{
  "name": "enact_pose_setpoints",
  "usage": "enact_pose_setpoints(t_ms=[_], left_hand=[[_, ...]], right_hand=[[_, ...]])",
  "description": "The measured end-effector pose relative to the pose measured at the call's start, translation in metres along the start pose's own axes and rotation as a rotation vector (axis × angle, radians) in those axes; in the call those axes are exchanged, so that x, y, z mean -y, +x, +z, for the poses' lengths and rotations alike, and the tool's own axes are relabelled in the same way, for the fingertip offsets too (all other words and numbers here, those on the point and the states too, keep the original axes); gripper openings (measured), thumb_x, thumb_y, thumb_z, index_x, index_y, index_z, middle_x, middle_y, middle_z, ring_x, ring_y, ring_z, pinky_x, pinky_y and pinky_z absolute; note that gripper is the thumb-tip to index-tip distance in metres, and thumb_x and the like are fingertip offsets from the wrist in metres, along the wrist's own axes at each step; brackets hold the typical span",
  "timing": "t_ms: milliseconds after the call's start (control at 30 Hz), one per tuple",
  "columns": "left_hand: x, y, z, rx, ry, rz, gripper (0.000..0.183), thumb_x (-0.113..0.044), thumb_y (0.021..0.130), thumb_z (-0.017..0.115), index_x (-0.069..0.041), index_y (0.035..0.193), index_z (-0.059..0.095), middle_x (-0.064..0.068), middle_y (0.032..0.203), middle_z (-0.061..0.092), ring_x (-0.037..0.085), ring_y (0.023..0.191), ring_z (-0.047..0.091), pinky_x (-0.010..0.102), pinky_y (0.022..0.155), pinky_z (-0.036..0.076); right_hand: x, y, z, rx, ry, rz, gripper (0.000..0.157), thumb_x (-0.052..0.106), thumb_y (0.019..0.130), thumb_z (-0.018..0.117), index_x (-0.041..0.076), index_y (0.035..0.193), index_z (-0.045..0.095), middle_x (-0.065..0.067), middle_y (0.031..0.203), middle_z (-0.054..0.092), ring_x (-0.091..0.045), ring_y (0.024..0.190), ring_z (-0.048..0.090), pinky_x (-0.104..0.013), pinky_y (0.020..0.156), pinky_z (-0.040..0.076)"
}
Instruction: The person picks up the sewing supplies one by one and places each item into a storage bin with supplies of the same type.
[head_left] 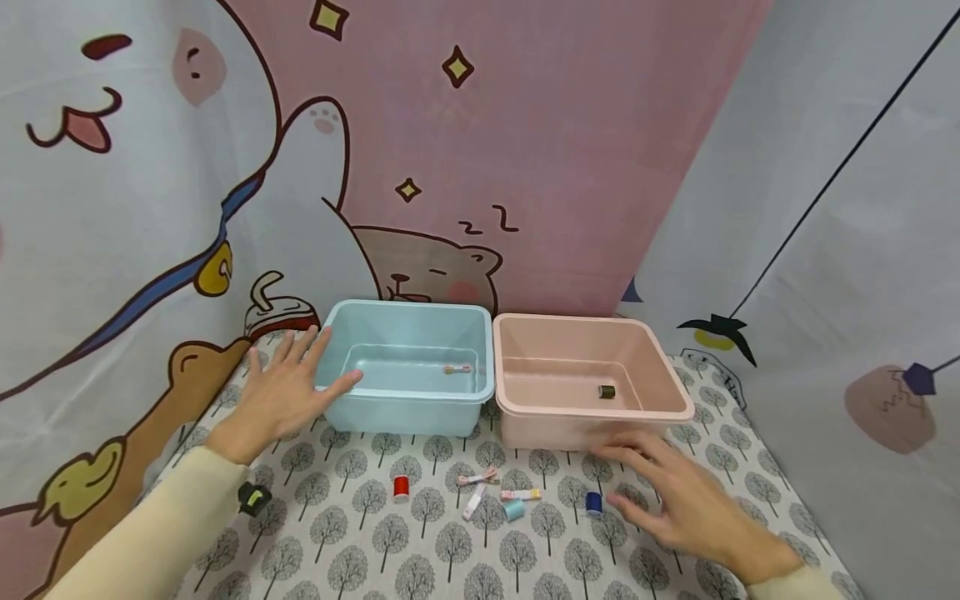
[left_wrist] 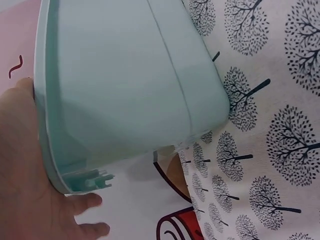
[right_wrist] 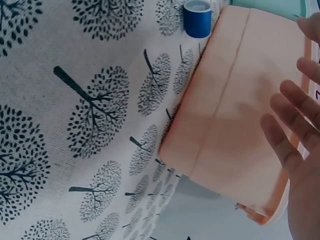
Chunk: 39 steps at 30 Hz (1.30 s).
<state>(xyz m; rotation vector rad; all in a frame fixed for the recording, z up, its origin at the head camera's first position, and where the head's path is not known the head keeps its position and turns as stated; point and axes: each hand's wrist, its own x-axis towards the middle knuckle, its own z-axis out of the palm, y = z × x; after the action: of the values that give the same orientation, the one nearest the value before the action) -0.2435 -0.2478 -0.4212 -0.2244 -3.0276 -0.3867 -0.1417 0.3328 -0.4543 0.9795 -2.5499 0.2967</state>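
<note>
My left hand point(head_left: 281, 396), fingers spread, is at the left end of a light blue bin point(head_left: 408, 412); in the left wrist view it touches the rim. Inside that bin lies a small pinkish clip-like piece point(head_left: 457, 369). My right hand point(head_left: 678, 500) is in front of a pink bin point(head_left: 585, 429), its fingers loosely extended and holding nothing. A dark green thread spool point(head_left: 607, 392) lies in the pink bin. A blue thread spool point(head_left: 593, 503) stands on the cloth near my right thumb.
On the tree-print cloth point(head_left: 390, 537) are a red spool point(head_left: 401, 488), a light blue spool point(head_left: 513, 510), and pink point(head_left: 477, 477), white point(head_left: 474, 502) and yellow-pink point(head_left: 521, 495) clip-like pieces. A small black object point(head_left: 254, 498) is beside my left sleeve. Printed curtains point(head_left: 570, 167) stand behind the bins.
</note>
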Motion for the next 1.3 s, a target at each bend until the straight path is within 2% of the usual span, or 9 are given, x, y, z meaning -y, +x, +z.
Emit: enact_pose_setpoints(t_ms=[167,333,433,667,967,1167,1300], left_hand=[[0.002,0.002,0.002,0.013,-0.033,0.01,0.115,-0.088,0.111,0.038,-0.008,0.188,0.01,0.022,0.196,0.011,0.062,0.179,0.012,0.095,0.133,-0.011],[0.002,0.004,0.003,0.015,-0.036,0.008,0.117,-0.088,0.111,0.038,-0.005,0.187,0.01,0.023,0.196,0.011,0.061,0.179,0.014,0.095,0.133,-0.009],[0.001,0.005,0.003,0.02,-0.034,0.011,0.117,-0.088,0.111,0.038,-0.005,0.187,0.008,0.023,0.196,0.011,0.06,0.179,0.013,0.095,0.133,-0.008],[0.0,0.012,0.004,0.026,-0.026,0.019,0.117,-0.089,0.111,0.037,-0.005,0.188,0.006,0.021,0.197,0.008,0.058,0.18,0.012,0.094,0.134,-0.008],[0.0,0.013,0.008,0.013,-0.039,0.024,0.117,-0.088,0.111,0.04,-0.005,0.188,0.008,0.023,0.196,0.011,0.058,0.18,0.015,0.096,0.132,-0.004],[0.003,0.011,0.007,0.001,-0.047,0.028,0.115,-0.086,0.112,0.041,-0.006,0.188,0.011,0.023,0.196,0.014,0.059,0.179,0.016,0.097,0.132,-0.002],[0.005,0.01,0.006,0.003,-0.038,0.032,0.113,-0.085,0.112,0.041,-0.007,0.188,0.011,0.023,0.196,0.015,0.059,0.179,0.017,0.098,0.132,0.0]], right_hand=[[-0.004,0.0,0.006,0.055,0.035,-0.02,0.075,0.029,0.091,0.101,0.04,0.157,0.07,0.009,0.156,0.069,-0.014,0.136,0.072,-0.044,0.101,0.07],[-0.008,-0.003,0.013,0.127,0.031,-0.002,0.066,0.034,0.092,0.1,0.036,0.152,0.074,0.01,0.153,0.07,-0.013,0.132,0.074,-0.042,0.099,0.073],[-0.009,-0.004,0.018,0.159,0.038,0.006,0.065,0.035,0.09,0.101,0.033,0.15,0.076,0.01,0.15,0.072,-0.014,0.134,0.073,-0.045,0.101,0.072],[-0.01,-0.002,0.025,0.264,0.111,0.028,0.061,0.033,0.089,0.102,0.037,0.145,0.078,0.013,0.149,0.072,-0.021,0.141,0.071,-0.061,0.11,0.067],[-0.013,-0.003,0.032,0.364,0.192,0.009,0.05,0.03,0.096,0.098,0.038,0.141,0.079,0.014,0.146,0.072,-0.018,0.135,0.073,-0.055,0.111,0.067],[-0.013,0.0,0.039,0.364,0.237,-0.033,0.046,0.021,0.096,0.096,0.033,0.139,0.082,0.01,0.142,0.073,-0.025,0.136,0.073,-0.055,0.112,0.068],[-0.013,0.002,0.045,0.331,0.239,-0.079,0.042,0.016,0.095,0.096,0.029,0.134,0.084,0.01,0.138,0.075,-0.024,0.132,0.075,-0.045,0.107,0.07]])
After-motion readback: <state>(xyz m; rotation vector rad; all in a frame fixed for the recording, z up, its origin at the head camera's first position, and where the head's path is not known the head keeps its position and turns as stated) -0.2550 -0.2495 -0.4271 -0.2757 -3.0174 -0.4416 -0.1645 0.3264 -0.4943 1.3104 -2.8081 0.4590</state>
